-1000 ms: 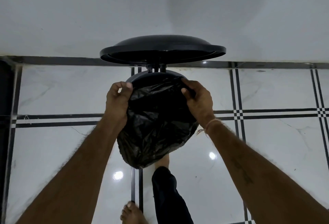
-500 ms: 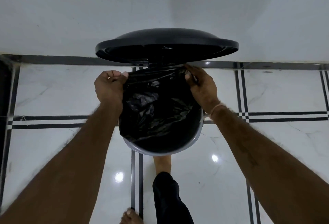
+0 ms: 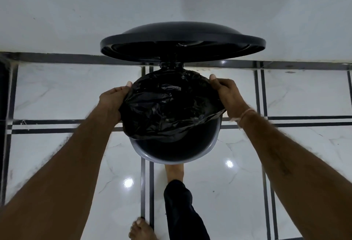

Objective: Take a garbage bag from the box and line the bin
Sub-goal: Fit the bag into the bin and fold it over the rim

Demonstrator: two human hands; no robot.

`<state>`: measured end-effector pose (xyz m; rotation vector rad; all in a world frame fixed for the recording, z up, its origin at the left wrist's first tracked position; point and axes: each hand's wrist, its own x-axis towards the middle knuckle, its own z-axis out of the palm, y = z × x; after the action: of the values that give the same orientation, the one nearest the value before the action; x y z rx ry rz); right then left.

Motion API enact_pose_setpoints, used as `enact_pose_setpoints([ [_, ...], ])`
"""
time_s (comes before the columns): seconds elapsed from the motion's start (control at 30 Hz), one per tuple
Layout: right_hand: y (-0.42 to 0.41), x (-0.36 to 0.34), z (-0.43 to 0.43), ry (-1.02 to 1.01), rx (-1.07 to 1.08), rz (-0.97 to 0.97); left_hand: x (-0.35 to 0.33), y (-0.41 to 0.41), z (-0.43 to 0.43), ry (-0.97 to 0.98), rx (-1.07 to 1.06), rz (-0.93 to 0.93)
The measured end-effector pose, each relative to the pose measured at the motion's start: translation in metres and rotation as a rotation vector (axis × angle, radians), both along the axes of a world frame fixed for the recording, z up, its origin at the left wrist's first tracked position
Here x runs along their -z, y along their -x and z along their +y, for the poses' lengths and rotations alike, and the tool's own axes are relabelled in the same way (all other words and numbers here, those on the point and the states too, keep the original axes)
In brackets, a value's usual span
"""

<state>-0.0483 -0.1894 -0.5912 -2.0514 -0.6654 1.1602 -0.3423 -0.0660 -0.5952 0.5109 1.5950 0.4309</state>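
Note:
A round pedal bin (image 3: 175, 158) with a grey rim stands on the tiled floor, its black lid (image 3: 182, 46) raised open above it. A crumpled black garbage bag (image 3: 169, 106) is spread over the far part of the bin's mouth; the near part of the rim is bare. My left hand (image 3: 112, 100) grips the bag's edge at the bin's left side. My right hand (image 3: 226, 96) grips the bag's edge at the right side. The box is not in view.
A bare foot (image 3: 174, 171) with a black trouser leg rests at the bin's base, where the pedal is hidden. My other foot (image 3: 141, 229) is at the bottom. A white wall rises behind the bin, with a dark skirting strip (image 3: 57, 57).
Both hands have moved apart and stretched the bag's edge wider over the bin's far rim. The bag has sunk into the bin, and the lid stands higher.

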Motion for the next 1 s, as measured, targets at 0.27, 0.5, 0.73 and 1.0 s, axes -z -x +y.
enact_pose_setpoints([
  [0.27,0.007,-0.017,-0.026,0.039,0.107,0.114,-0.005,0.033,-0.022,-0.156,0.17,-0.131],
  [0.5,0.018,-0.013,-0.068,0.009,0.208,0.149,-0.005,0.056,-0.047,-0.078,0.135,-0.153],
  [0.73,0.039,-0.008,-0.094,-0.083,0.378,0.188,-0.019,0.054,-0.066,0.076,0.001,-0.11],
  [1.0,0.057,-0.009,-0.097,0.088,0.662,0.129,-0.023,0.052,-0.088,0.164,-0.103,-0.213],
])
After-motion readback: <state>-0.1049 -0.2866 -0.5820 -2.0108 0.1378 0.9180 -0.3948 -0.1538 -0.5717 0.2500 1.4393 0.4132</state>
